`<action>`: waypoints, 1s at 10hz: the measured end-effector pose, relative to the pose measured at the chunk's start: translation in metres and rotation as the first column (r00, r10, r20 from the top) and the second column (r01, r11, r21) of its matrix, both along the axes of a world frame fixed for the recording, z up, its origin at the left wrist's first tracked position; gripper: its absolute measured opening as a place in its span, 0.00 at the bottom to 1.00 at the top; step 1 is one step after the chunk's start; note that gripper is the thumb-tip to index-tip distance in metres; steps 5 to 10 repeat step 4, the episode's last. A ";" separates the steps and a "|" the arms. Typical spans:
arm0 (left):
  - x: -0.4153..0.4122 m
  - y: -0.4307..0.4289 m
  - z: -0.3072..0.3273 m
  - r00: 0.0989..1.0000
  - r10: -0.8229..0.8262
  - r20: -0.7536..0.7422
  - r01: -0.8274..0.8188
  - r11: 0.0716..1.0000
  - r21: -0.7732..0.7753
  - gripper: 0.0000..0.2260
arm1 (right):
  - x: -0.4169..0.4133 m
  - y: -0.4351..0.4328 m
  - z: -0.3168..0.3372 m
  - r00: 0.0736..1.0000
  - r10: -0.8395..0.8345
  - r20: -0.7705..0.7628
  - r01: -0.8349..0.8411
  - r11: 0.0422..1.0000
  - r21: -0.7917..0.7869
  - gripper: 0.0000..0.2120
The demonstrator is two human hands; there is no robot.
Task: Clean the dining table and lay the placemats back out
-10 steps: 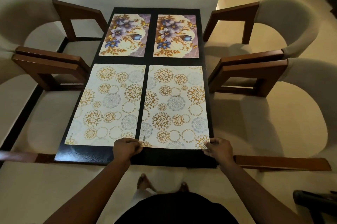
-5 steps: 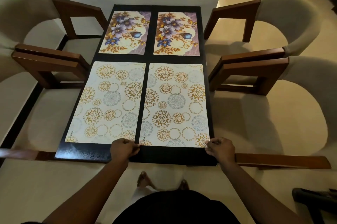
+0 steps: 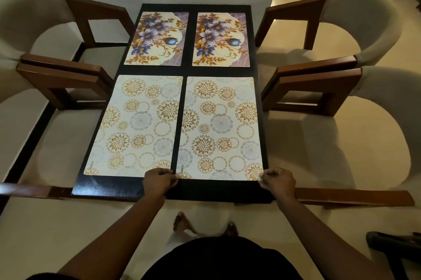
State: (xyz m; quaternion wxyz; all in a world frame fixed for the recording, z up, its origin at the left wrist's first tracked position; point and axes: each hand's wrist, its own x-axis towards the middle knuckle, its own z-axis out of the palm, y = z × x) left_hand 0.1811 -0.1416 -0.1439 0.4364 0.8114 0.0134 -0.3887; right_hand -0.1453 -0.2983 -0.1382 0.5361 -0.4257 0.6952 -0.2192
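1. The dark worktop (image 3: 109, 188) is carrying four placemats laid in two rows of two, with strips of bare surface showing between them and along the near edge.
2. The right gold-circle placemat (image 3: 219, 129) is lying flat at 5 o'clock on the worktop, its long side running away from the person and its near edge sitting just inside the worktop's near edge.
3. The left hand (image 3: 159, 181) is gripping that placemat's near left corner at about 6 o'clock. Its fingers (image 3: 169, 177) are curling down narrowly over the edge, right at the gap between the two near placemats.
4. The right hand (image 3: 279, 180) is gripping the same placemat's near right corner at about 4 o'clock, its fingers (image 3: 266, 176) pinching narrowly on the edge.
5. The left gold-circle placemat (image 3: 134, 127) is lying flat at 7 o'clock, just beside the held one and apart from it by a thin dark strip.
6. The left floral placemat (image 3: 157, 38) is lying at 11 o'clock and the right floral placemat (image 3: 221, 39) at 1 o'clock, side by side and not touching.
7. Cushioned wooden chairs are standing along both long sides: the left chairs (image 3: 61, 79) at 9 o'clock and the right chairs (image 3: 319, 79) at 3 o'clock.
8. The person's bare feet (image 3: 182, 222) are standing on the pale floor at 6 o'clock, below the worktop's near edge.
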 end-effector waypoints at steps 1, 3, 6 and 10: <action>0.000 0.001 0.000 1.000 -0.014 0.021 0.013 1.000 0.013 0.08 | -0.001 0.001 0.001 0.998 0.030 -0.049 -0.031 0.999 -0.025 0.03; -0.006 -0.003 0.009 0.997 -0.064 0.050 0.065 0.998 -0.018 0.06 | -0.006 -0.001 0.003 0.968 0.120 -0.219 -0.147 0.983 -0.113 0.07; -0.013 -0.010 0.022 0.990 -0.105 0.095 0.108 0.994 -0.019 0.04 | -0.005 -0.002 0.008 0.939 0.168 -0.299 -0.225 0.960 -0.167 0.08; -0.013 -0.010 0.022 0.990 -0.105 0.095 0.108 0.994 -0.019 0.04 | -0.005 -0.002 0.008 0.939 0.168 -0.299 -0.225 0.960 -0.167 0.08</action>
